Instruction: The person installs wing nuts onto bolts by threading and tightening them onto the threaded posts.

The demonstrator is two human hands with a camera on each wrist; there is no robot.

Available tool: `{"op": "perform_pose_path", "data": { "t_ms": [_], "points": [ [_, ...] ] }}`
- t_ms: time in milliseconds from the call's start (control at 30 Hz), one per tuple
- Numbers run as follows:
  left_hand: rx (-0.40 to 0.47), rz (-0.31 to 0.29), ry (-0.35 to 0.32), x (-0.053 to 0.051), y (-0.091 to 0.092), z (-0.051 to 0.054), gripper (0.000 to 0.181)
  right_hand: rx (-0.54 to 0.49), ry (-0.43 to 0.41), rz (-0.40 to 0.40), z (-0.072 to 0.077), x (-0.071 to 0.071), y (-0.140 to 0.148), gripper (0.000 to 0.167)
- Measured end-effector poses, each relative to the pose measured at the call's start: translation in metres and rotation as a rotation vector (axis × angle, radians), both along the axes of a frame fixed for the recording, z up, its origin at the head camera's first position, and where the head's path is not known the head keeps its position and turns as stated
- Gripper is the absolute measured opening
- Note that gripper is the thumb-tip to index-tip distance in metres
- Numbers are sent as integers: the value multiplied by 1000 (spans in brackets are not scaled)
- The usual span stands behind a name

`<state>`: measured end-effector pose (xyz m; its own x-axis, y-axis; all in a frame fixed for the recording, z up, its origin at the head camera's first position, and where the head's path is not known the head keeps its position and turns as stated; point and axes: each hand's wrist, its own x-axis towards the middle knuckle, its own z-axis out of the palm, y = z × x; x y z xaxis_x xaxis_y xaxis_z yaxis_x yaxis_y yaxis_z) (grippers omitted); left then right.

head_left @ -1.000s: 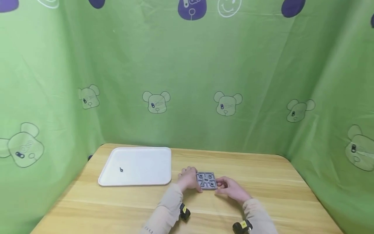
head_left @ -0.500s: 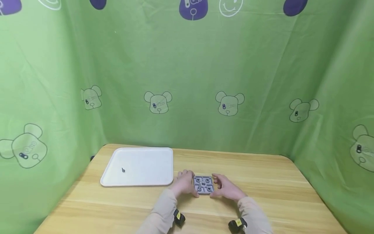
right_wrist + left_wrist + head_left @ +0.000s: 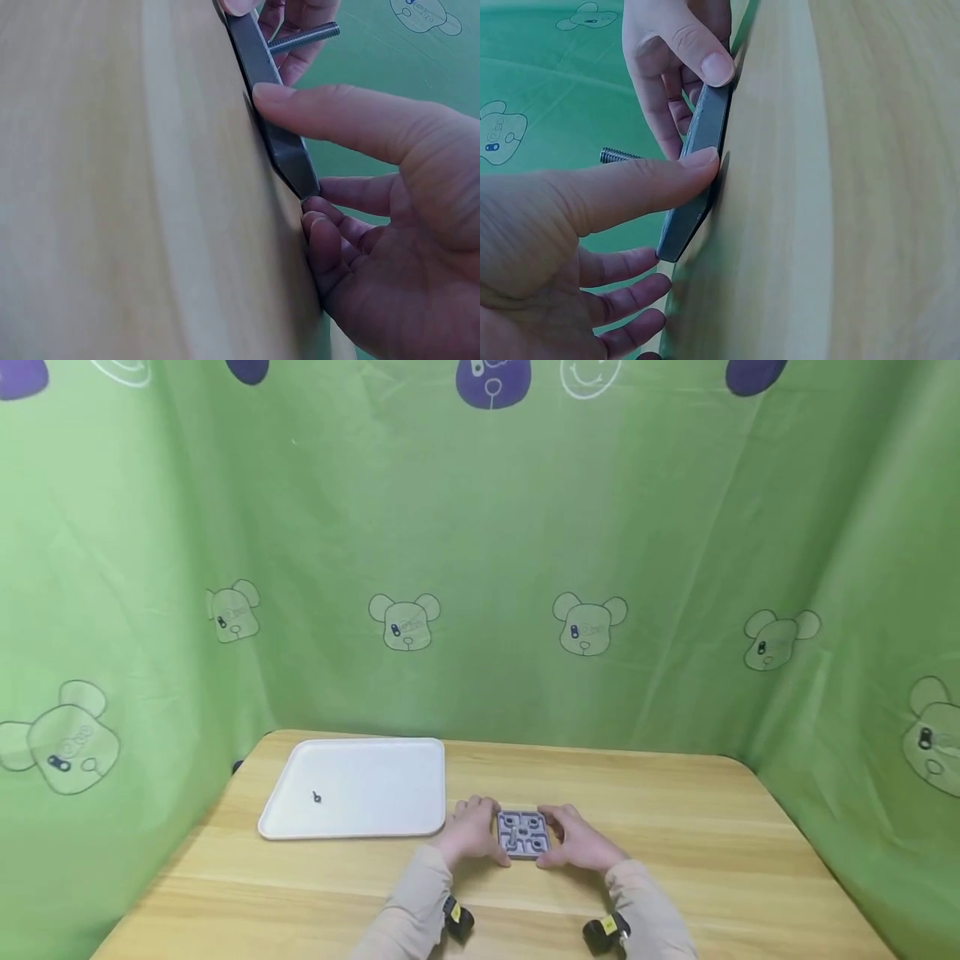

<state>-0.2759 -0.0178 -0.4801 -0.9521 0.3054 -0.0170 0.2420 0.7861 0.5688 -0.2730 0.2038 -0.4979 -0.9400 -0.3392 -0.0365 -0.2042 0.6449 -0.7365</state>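
A square grey metal plate (image 3: 523,835) with ribs and round holes lies face up between both hands in the head view. One threaded bolt (image 3: 306,37) sticks up from its face, also visible in the left wrist view. My left hand (image 3: 471,832) grips the plate's left side, its thumb (image 3: 652,185) on the near edge and other fingers toward the far corner. On the right side my right hand (image 3: 579,840) holds it likewise, thumb (image 3: 337,112) against the near edge. Whether the plate's underside fully touches the table cannot be told.
A white tray (image 3: 360,777) stands on the left of the wooden table (image 3: 675,827), with a small dark eye bolt-like piece (image 3: 317,797) on it. Green printed curtains (image 3: 480,693) enclose the table at the back and both sides.
The plate has shifted a little toward me and left, and has turned slightly to sit squarer. My right hand's fingers have moved to its far right corner and closed in on its side.
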Motion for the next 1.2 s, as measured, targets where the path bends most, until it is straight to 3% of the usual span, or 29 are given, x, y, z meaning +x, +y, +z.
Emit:
{"op": "perform_pose_path", "data": {
  "t_ms": [133,233,367,467,633,767,1000,1200],
  "points": [
    [27,-21,-31,1,-4,5,87,0,-8,-10,-1,-2,0,95],
    [80,-54,-80,2,-10,14,91,3,-8,-18,-2,-2,0,96],
    [191,-98,-133,1,-28,33,86,14,3,-13,-1,-2,0,96],
    [270,-93,-133,-2,-50,49,80,20,8,-6,-2,-3,0,96],
    [360,50,-80,-8,-102,68,75,16,6,-15,-2,-3,-1,96],
    [436,196,-61,-10,-151,69,71,9,1,-28,-2,-2,-1,96],
    [501,413,15,-2,-222,48,68,1,-8,-42,-2,-1,-2,95],
    [585,590,28,2,-251,24,67,-1,-4,-34,0,0,-2,95]
  ]
}}
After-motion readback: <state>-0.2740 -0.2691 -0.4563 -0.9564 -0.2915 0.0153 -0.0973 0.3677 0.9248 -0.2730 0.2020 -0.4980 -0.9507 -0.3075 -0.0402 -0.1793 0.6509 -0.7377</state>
